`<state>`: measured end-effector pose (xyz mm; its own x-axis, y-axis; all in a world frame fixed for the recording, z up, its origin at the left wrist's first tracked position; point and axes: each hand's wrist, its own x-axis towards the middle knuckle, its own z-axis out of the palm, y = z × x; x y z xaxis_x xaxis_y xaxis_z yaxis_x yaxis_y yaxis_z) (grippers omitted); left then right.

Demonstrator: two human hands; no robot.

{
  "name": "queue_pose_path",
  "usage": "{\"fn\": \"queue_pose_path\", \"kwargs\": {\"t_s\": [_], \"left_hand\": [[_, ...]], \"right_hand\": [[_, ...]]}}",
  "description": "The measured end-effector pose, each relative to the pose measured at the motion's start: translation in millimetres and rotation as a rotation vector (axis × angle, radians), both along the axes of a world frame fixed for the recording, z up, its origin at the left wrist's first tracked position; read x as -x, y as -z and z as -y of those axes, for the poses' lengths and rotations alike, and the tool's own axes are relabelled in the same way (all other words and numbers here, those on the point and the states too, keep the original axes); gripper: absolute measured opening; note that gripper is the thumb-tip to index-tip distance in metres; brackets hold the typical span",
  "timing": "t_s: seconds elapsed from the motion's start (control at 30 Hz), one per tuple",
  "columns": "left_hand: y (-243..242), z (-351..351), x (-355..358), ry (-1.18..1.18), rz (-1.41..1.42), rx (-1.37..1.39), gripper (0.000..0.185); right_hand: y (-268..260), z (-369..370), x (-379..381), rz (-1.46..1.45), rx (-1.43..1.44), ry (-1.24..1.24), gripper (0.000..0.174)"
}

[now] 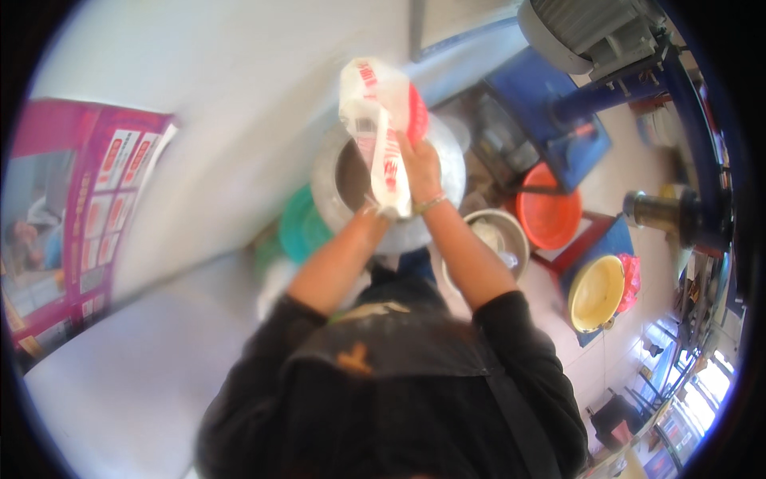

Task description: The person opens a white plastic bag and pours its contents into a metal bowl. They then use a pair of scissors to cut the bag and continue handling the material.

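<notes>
A white woven sack (pixel 377 114) with red print is held over a large round metal container (pixel 452 167) whose dark opening shows to the left of the sack. My right hand (pixel 421 164) grips the sack's right side, the fingers pointing up along it. At the sack's lower end is my left hand (pixel 378 211); it is largely hidden by the sack, so its grip cannot be made out. What the sack holds cannot be seen.
Beside the container stand a green basin (pixel 302 224) and a metal bowl (pixel 520 239) holding a pale bag. Further right are an orange basin (pixel 549 206), a yellow basin (pixel 596 293) and a blue machine frame (pixel 574 108) with a motor (pixel 589 36). A white wall rises at left.
</notes>
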<state>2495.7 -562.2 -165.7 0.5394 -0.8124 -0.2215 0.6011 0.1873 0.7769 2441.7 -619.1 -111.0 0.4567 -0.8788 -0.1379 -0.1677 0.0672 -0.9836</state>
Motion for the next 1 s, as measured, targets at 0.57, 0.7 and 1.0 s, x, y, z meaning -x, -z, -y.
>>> {"fn": "queue_pose_path", "kwargs": {"t_s": [0.57,0.7,1.0], "left_hand": [[-30.8,-18.8,-27.0,0.083,-0.496,-0.277,0.044],[5.3,-3.4,-24.3,0.043,-0.235,-0.235,0.04],[-28.8,-22.1,8.7,0.217,0.65,-0.441,0.024]], "right_hand": [[67.4,52.5,26.8,-0.286,0.523,-0.143,0.036],[51.3,-9.9,-4.8,-0.488,1.036,-0.197,0.027],[31.9,-30.3,-10.2,-0.549,1.226,-0.347,0.011]]}}
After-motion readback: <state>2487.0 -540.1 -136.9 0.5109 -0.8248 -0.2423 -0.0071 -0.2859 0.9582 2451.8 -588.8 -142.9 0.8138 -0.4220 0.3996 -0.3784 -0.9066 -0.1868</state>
